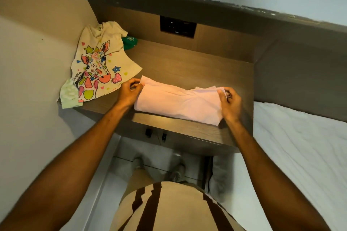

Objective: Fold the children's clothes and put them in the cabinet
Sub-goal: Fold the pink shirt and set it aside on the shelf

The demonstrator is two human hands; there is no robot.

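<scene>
A pale pink garment (176, 102) lies partly folded across the front of a wooden bedside shelf (187, 65). My left hand (130, 91) pinches its left edge. At the garment's right end, my right hand (230, 103) grips the cloth with the fingers curled on it. A cream child's T-shirt with a colourful giraffe print (97, 62) lies unfolded at the shelf's left side, hanging a little over the edge. Under its lower corner a light green piece of clothing (68, 95) sticks out. A dark green item (129, 42) sits behind the T-shirt.
A dark socket panel (177, 26) is set in the wooden back wall. A bed with a white sheet (300, 146) lies to the right. A pale wall (28, 80) is on the left. Below the shelf are my feet (176, 170) on a light floor.
</scene>
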